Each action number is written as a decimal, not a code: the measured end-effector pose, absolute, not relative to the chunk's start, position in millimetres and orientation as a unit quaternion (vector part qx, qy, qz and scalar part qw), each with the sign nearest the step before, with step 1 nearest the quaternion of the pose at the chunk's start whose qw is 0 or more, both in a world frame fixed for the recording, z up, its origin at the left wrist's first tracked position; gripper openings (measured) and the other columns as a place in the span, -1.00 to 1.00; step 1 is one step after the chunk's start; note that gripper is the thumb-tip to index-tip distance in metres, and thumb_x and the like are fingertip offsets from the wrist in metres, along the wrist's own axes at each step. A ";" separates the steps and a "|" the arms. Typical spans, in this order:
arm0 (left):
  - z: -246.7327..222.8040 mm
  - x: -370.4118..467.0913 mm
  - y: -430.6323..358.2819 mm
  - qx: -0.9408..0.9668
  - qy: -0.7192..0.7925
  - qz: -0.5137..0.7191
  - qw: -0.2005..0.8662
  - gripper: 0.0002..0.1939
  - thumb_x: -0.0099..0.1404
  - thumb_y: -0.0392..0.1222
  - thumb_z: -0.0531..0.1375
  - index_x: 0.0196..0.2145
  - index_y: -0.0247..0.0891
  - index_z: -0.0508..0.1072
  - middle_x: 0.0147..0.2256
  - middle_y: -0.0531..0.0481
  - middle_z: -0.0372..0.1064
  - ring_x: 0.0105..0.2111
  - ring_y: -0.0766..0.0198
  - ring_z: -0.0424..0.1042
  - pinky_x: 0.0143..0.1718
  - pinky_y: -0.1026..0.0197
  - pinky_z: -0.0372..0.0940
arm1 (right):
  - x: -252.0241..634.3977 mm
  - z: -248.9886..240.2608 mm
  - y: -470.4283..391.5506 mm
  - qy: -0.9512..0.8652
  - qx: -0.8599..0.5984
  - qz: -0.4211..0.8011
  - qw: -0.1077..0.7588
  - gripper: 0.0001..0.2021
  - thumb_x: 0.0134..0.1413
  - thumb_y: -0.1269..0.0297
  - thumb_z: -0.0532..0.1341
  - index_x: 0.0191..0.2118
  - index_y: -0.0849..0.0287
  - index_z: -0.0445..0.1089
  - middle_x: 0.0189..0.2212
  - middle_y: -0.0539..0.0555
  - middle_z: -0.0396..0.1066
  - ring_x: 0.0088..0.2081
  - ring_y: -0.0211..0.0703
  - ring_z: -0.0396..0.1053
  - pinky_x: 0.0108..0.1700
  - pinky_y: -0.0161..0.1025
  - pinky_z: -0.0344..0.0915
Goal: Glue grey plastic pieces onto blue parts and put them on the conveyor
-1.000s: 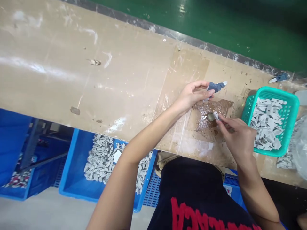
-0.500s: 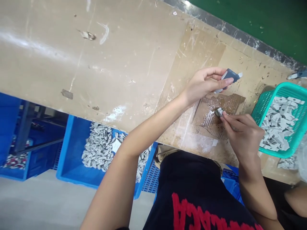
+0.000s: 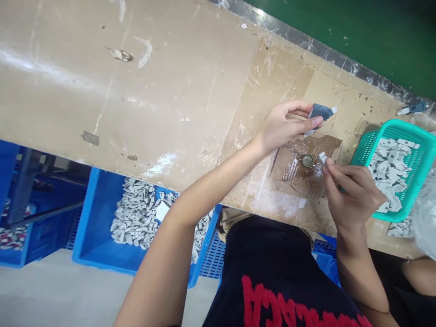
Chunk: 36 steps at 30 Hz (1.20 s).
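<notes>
Between the thumb and fingers of my left hand [image 3: 284,122] is a dark blue-grey plastic part [image 3: 320,111] with light tabs at its ends. My right hand [image 3: 352,190] pinches a small white plastic piece [image 3: 322,157]. Just left of that piece, a small round metal cap [image 3: 307,161] with shiny liquid in it rests on a wet, torn cardboard piece [image 3: 330,145]. The white piece is apart from the cap, a little to its right.
A green basket [image 3: 412,190] of white pieces stands on the worktable [image 3: 190,81] at right. Behind it lies a blue-handled cutter [image 3: 413,108]. Clear plastic bags [image 3: 425,227] sit near the basket. Below the table edge, a blue crate [image 3: 98,227] holds many grey-white pieces. Another person's arm [image 3: 420,274] shows at lower right.
My right hand has drawn the white piece rightward, off the round cap, which now shows fully. My left hand keeps its hold on the blue-grey part. The whole view has shifted slightly.
</notes>
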<state>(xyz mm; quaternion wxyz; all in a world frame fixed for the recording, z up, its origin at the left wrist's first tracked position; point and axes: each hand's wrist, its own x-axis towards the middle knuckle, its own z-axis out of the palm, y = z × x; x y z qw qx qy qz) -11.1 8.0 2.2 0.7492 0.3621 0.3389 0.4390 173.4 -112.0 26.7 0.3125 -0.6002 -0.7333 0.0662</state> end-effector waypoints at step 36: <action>11.2 11.1 -36.9 0.369 0.379 0.394 0.752 -0.70 -0.11 -0.21 0.50 -0.35 -0.29 0.65 -0.31 -0.10 0.62 -0.30 0.12 0.62 -0.15 0.08 0.55 | 161.9 62.9 -109.7 -0.636 -0.618 0.233 0.399 -0.67 0.25 0.41 0.24 0.04 -0.12 0.55 -0.34 0.02 0.40 -0.31 -0.21 0.39 -0.31 -0.25 0.39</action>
